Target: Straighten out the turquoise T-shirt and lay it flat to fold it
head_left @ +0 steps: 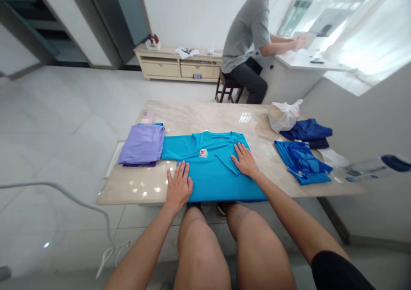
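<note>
A tiled room is seen from above, with a person in a grey T-shirt seated at a white desk beyond the far right corner of a marble-topped table, and a low cream cabinet set against the far wall. Along the table's near edge, a turquoise T-shirt is laid flat, its lower side level with that edge, so a drag toward the body could be enough to tip cloth over it. A folded lilac garment abuts the shirt at the left, and could be shifted out of its fold if the shirt were slid sideways. Toward the right edge are a blue patterned garment, a navy garment and a white plastic bag. A clear bottle is blurred at the right edge, where it could be knocked by a swinging forearm. The left hand is spread palm-down on the shirt, and the right hand is spread at the inward-folded sleeve — neither pinches anything. That sleeve could spring back if the pressure were lifted, while the polished stone offers little grip — creases could be caused by uneven pressing.
</note>
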Demonstrator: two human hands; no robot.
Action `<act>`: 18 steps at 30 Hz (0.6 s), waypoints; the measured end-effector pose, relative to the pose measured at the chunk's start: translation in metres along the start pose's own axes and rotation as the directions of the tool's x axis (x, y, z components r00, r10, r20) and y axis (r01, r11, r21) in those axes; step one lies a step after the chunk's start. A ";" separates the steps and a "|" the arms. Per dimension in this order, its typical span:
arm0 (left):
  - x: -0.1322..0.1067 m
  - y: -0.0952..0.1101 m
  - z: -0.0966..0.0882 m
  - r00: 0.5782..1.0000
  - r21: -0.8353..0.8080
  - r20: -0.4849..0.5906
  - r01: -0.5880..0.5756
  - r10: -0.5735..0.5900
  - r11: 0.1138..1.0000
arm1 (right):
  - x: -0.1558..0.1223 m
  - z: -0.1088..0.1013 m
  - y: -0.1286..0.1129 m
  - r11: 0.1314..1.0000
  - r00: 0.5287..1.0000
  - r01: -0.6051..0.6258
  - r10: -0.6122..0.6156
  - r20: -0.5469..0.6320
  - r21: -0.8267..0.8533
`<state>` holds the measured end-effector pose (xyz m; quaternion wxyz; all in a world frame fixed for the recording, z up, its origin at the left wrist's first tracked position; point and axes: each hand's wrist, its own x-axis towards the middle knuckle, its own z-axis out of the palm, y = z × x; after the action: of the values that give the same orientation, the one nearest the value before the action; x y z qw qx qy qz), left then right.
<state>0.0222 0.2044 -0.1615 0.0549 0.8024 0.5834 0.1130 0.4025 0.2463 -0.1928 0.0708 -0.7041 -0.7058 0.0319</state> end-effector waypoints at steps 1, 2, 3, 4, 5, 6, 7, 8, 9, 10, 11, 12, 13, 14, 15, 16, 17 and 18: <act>0.002 0.002 0.000 1.000 0.014 0.021 -0.011 0.011 1.000 | -0.001 0.003 0.001 1.000 1.000 -0.009 0.009 -0.022 0.000; 0.004 0.004 -0.001 0.998 0.023 0.049 -0.026 0.025 0.999 | -0.001 0.006 0.001 1.000 0.999 -0.019 0.019 -0.036 0.000; 0.006 0.006 -0.001 0.996 0.031 0.077 -0.039 0.037 0.999 | 0.000 0.009 0.001 1.000 0.999 -0.029 0.029 -0.035 0.004; 0.008 0.008 -0.002 0.994 0.039 0.100 -0.044 0.040 0.998 | 0.001 0.010 0.000 0.999 0.999 -0.037 0.037 -0.025 0.014; 0.009 0.010 -0.002 0.993 0.049 0.114 -0.039 0.034 0.998 | 0.002 0.010 -0.002 0.998 0.999 -0.042 0.043 -0.008 0.035; 0.009 0.013 -0.001 0.993 0.061 0.117 -0.029 0.022 0.998 | 0.003 0.008 -0.003 0.996 0.999 -0.047 0.046 0.007 0.074; 0.008 0.016 0.000 0.994 0.073 0.111 -0.016 0.008 0.997 | 0.002 0.006 -0.004 0.991 0.999 -0.052 0.051 0.016 0.124; 0.005 0.020 0.001 0.995 0.082 0.099 -0.007 -0.001 0.997 | 0.000 0.003 -0.002 0.983 0.998 -0.059 0.058 0.015 0.176; 0.003 0.022 0.004 0.996 0.087 0.088 -0.005 -0.003 0.996 | -0.003 -0.001 0.002 0.972 0.998 -0.069 0.070 0.005 0.223; 0.001 0.024 0.006 0.997 0.089 0.080 -0.009 0.002 0.996 | -0.008 -0.005 0.009 0.963 0.996 -0.082 0.089 -0.016 0.257; -0.001 0.025 0.008 0.997 0.089 0.073 -0.015 0.008 0.996 | -0.015 -0.008 0.017 0.957 0.992 -0.099 0.115 -0.045 0.273; -0.002 0.025 0.011 0.998 0.090 0.068 -0.022 0.016 0.996 | -0.025 -0.011 0.028 0.956 0.987 -0.119 0.143 -0.074 0.268; -0.002 0.025 0.013 0.998 0.092 0.062 -0.032 0.027 0.995 | -0.036 -0.012 0.039 0.959 0.980 -0.144 0.172 -0.097 0.244; -0.001 0.023 0.014 0.998 0.095 0.055 -0.045 0.040 0.994 | -0.048 -0.013 0.049 0.962 0.973 -0.174 0.201 -0.111 0.211; 0.000 0.021 0.015 0.997 0.099 0.044 -0.060 0.055 0.993 | -0.060 -0.013 0.058 0.963 0.967 -0.208 0.229 -0.114 0.173; 0.001 0.019 0.016 0.997 0.104 0.031 -0.075 0.072 0.992 | -0.070 -0.012 0.065 0.961 0.961 -0.240 0.255 -0.106 0.135; 0.003 0.018 0.016 0.996 0.110 0.021 -0.089 0.087 0.990 | -0.079 -0.012 0.070 0.958 0.956 -0.269 0.278 -0.090 0.104; 0.005 0.016 0.015 0.995 0.114 0.017 -0.101 0.100 0.988 | -0.085 -0.012 0.072 0.952 0.951 -0.293 0.299 -0.077 0.085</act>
<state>0.0425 0.2044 -0.1721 0.0060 0.8332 0.5475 0.0775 0.4758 0.1609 -0.1963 0.1220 -0.7997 -0.5868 0.0365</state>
